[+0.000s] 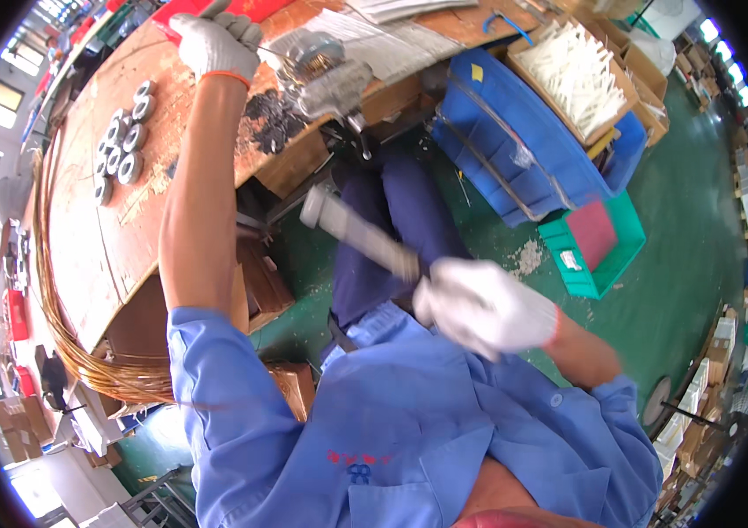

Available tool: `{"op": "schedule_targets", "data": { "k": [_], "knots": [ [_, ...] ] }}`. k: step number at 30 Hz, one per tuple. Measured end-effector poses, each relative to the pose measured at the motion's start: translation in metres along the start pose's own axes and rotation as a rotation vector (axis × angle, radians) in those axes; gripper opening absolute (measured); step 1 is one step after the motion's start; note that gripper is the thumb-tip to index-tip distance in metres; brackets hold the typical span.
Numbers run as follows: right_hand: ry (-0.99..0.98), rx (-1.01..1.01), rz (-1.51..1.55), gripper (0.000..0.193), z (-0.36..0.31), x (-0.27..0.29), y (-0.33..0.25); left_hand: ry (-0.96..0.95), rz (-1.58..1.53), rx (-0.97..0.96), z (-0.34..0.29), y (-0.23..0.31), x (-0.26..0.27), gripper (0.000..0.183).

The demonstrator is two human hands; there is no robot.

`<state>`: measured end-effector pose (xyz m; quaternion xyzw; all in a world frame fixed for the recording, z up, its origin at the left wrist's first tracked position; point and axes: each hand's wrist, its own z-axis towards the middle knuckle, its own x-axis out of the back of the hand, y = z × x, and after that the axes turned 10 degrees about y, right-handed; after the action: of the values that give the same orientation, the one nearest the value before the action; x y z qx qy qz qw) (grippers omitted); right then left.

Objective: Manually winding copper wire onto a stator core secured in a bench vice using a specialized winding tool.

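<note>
My right hand [488,304], in a white glove and blurred by motion, is closed around the end of a hammer-like tool [361,236]. The tool's pale grey length points up and left, over my dark trousers [400,207]. At the far left, my left hand [220,44], also gloved, has curled fingers beside a red tray [273,7]; whatever they hold is hidden. Just right of it stands a metal bench fixture [334,86] with a lever below. Small black pieces [273,123] lie scattered by my left forearm.
Several grey metal rings [131,136] sit on the worn wooden table [84,255]. Bundled brass-coloured wire [66,330] rims its left edge. At right, a blue crate [502,132] stands below a carton of white sticks [572,75]; a green bin [576,273] is nearer.
</note>
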<state>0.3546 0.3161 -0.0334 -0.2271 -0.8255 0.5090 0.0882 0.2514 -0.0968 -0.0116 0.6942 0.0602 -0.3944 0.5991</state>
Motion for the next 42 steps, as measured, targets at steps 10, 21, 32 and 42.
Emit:
{"op": "schedule_targets", "data": {
  "k": [10,21,32,42],
  "knots": [
    [0.111,0.180,-0.012,0.036,0.186,0.066,-0.079,-0.100,-0.029,0.284,0.077,-0.081,0.001,0.069],
    [0.129,-0.020,0.059,0.017,-0.076,0.014,0.032,-0.077,0.853,-0.186,-0.013,0.044,0.095,0.070],
    [-0.489,0.642,-0.102,0.021,-0.049,0.024,0.033,-0.147,0.170,-0.168,-0.061,0.017,-0.025,0.064],
    [0.107,0.215,0.121,0.034,0.194,0.049,-0.068,-0.054,0.042,0.240,0.059,-0.073,-0.016,0.071]
  ]
}}
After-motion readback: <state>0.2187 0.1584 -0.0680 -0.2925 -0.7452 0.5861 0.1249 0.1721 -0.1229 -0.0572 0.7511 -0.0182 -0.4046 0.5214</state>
